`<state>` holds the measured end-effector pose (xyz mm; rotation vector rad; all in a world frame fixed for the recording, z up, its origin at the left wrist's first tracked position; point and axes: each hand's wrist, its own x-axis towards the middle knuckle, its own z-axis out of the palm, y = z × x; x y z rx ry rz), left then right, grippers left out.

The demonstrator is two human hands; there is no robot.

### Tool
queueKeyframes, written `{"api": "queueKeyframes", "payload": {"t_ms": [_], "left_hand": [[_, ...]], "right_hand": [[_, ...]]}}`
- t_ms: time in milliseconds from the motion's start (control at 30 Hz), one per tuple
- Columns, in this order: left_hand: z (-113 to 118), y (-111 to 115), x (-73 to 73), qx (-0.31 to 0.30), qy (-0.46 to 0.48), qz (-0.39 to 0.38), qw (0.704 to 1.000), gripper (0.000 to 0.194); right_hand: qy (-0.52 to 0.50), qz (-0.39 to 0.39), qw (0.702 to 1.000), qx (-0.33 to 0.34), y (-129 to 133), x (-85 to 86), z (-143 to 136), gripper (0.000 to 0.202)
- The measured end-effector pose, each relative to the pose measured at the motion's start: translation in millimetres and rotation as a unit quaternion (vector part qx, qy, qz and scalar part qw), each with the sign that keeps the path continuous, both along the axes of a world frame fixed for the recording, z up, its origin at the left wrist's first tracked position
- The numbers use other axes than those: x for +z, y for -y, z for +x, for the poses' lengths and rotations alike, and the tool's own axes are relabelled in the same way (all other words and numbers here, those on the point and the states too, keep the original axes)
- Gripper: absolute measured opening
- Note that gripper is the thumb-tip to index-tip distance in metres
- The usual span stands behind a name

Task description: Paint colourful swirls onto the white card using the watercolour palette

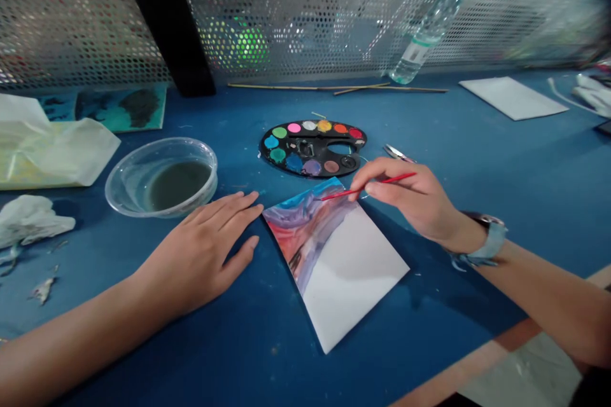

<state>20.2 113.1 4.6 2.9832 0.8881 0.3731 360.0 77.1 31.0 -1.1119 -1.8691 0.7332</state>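
Painting is the step in hand: your right hand (413, 197) pinches the red brush (367, 187), its tip on the card (334, 254) at its 12 o'clock edge; your left hand (210, 248) lies flat and empty at 9 o'clock. Next, I judge, short light strokes.

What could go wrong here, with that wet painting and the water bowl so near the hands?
The left hand lies flat touching the painted paper at its corner; a slip might smear the colours. The bowl of murky water sits just beyond its fingertips, so a nudge could spill it. The right hand holding the red brush might drag across paint.
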Motion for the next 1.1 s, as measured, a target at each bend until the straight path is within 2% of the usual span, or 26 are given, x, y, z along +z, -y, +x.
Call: {"api": "queueKeyframes", "payload": {"t_ms": [167,333,500,600,667,733,833,933,1100], "left_hand": [[0,0,0.2,0.001,0.002,-0.004,1.000,0.054],[-1,0,0.4,-0.004,0.006,-0.006,1.000,0.053],[1,-1,-0.2,-0.007,0.009,-0.005,1.000,0.052],[0,-1,0.2,-0.007,0.009,-0.007,1.000,0.051],[0,0,0.6,-0.007,0.009,-0.008,1.000,0.051],[-1,0,0.5,-0.009,0.007,-0.009,1.000,0.052],[-1,-1,-0.6,-0.008,0.005,-0.003,1.000,0.053],[-1,-3,-1.6,-0.010,0.005,0.008,1.000,0.054],[-4,-4,-2.1,-0.016,0.004,0.013,1.000,0.055]], "right_hand": [[0.055,0.021,0.997,0.056,14,7.3,-13,0.018],[0.053,0.066,0.994,0.068,18,11.9,-7,0.019],[0.016,0.020,0.995,0.093,18,13.7,-3,0.019],[0.059,0.001,0.988,0.145,17,15.2,-4,0.020],[0.098,0.021,0.986,0.130,15,15.0,0,0.022],[0.106,0.050,0.991,0.058,9,13.3,9,0.022],[0.025,0.082,0.996,-0.027,-1,9.6,24,0.024],[-0.041,0.077,0.996,-0.013,-3,9.5,26,0.024],[0.046,-0.001,0.996,0.080,4,15.2,8,0.022]]}}
